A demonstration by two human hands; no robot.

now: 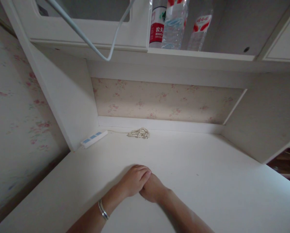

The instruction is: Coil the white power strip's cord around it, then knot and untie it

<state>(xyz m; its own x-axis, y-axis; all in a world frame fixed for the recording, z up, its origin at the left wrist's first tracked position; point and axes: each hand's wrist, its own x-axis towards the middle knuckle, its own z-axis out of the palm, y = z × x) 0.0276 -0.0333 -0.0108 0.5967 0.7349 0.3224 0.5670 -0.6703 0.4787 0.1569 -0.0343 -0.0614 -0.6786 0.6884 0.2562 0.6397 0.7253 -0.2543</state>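
Observation:
My left hand (134, 180) rests on the white desk (208, 194), its fingers closed over my right hand (152, 189). A silver bangle (103, 209) circles my left wrist. The back of my right hand shows, but its fingers are tucked out of sight beneath the left one. Both hands meet near the middle of the desk's front half. No object shows between them.
Behind them, a white power strip (95, 139) with blue sockets lies by the left panel, its cord bundled (140, 133) near the back. Overhead, a shelf holds plastic bottles (174, 29). A pale cable or rod (86, 40) hangs before the cabinet.

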